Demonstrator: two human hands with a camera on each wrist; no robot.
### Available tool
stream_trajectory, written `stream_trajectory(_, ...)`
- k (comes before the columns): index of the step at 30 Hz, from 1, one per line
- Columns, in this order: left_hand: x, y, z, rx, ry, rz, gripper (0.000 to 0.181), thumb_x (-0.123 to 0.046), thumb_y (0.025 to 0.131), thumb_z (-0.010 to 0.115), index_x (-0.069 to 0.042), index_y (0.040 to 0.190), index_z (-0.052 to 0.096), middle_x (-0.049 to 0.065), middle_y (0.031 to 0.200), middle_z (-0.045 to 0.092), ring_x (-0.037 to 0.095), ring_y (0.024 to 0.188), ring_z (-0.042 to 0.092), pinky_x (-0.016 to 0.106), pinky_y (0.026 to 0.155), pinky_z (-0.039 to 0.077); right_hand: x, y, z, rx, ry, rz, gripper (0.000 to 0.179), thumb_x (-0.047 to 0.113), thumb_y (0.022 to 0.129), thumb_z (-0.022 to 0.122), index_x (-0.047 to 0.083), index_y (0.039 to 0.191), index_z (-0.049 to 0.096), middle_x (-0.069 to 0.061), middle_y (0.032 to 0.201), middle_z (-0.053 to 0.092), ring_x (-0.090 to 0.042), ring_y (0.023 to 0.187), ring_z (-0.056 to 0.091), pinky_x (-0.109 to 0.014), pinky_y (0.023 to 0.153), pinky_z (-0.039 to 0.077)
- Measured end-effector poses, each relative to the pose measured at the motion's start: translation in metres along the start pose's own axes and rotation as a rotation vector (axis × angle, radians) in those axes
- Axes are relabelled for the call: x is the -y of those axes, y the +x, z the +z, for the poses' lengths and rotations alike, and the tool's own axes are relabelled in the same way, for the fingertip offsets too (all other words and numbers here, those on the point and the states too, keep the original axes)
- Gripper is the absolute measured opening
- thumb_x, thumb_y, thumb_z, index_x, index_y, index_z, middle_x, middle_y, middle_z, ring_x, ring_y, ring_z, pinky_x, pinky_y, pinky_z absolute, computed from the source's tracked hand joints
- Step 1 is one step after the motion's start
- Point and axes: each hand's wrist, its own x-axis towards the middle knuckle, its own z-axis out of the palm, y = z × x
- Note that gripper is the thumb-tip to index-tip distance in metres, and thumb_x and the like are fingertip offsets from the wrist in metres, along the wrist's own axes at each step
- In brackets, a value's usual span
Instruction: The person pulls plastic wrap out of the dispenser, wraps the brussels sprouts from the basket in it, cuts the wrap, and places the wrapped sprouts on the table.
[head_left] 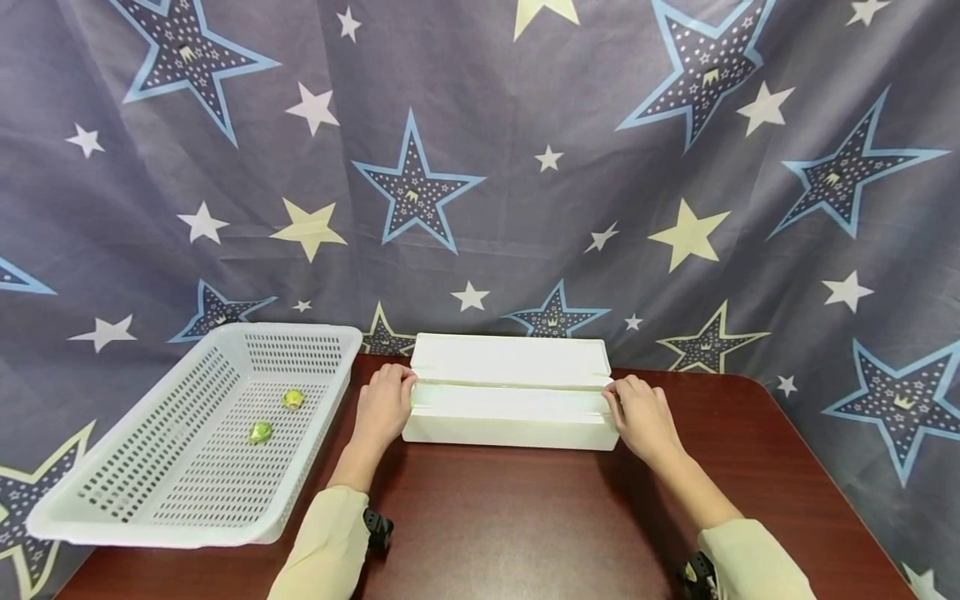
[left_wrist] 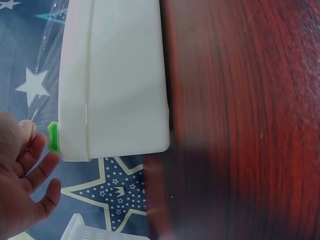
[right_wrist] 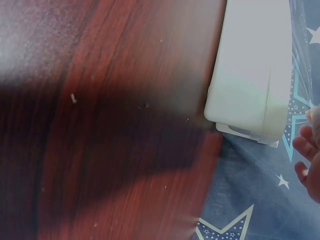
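Observation:
A long white cling film dispenser [head_left: 510, 431] lies on the table with its lid [head_left: 512, 358] raised at the back. Clear cling film [left_wrist: 46, 60] stretches up from it, seen best in the wrist views. At the dispenser's left end, my left hand [head_left: 386, 406] pinches the film between thumb and forefinger, other fingers loosely bent. My right hand [head_left: 643, 417] pinches the film's other corner at the right end, partly cut off in the right wrist view. A green cutter slider [left_wrist: 53, 137] sits on the dispenser near my left fingers.
To the left stands a white perforated plastic basket [head_left: 315, 442] with two small Brussels sprouts [head_left: 260, 432] inside. The dark red wooden table [head_left: 510, 517] extends in front of the dispenser. A grey star-printed curtain [head_left: 510, 225] hangs right behind the table.

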Motion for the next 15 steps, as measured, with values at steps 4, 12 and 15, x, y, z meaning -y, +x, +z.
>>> stream_trajectory(4, 0.0002, 0.0, 0.0002, 0.005, -0.029, -0.01, 0.021, -0.021, 0.097, 0.046, -0.004, 0.1, 0.059, 0.016, 0.1, 0.06, 0.034, 0.099, 0.055, 0.05, 0.079, 0.041, 0.0006, 0.0012, -0.0003, -0.009, 0.004, -0.007, 0.014, 0.015, 0.091, 0.059, 0.002, 0.092, 0.064, -0.012, 0.087, 0.061, -0.03, 0.086, 0.057, -0.042, 0.07, 0.039)
stream_trajectory(12, -0.0005, 0.001, -0.0007, 0.007, -0.046, -0.016, 0.023, -0.022, 0.099, 0.044, -0.004, 0.101, 0.058, 0.015, 0.101, 0.06, 0.033, 0.099, 0.055, 0.049, 0.08, 0.041, 0.0013, 0.0024, -0.0002, 0.004, 0.016, -0.005, 0.014, 0.013, 0.091, 0.058, 0.0, 0.093, 0.063, -0.014, 0.087, 0.061, -0.032, 0.086, 0.057, -0.043, 0.072, 0.041)
stream_trajectory(15, -0.0014, 0.0026, -0.0007, -0.003, -0.051, -0.011, 0.023, -0.022, 0.099, 0.044, -0.003, 0.1, 0.058, 0.015, 0.1, 0.06, 0.033, 0.099, 0.056, 0.049, 0.08, 0.042, 0.0008, 0.0042, 0.0, -0.002, 0.02, -0.009, 0.014, 0.013, 0.092, 0.057, 0.0, 0.093, 0.063, -0.014, 0.087, 0.06, -0.032, 0.085, 0.057, -0.044, 0.072, 0.042)
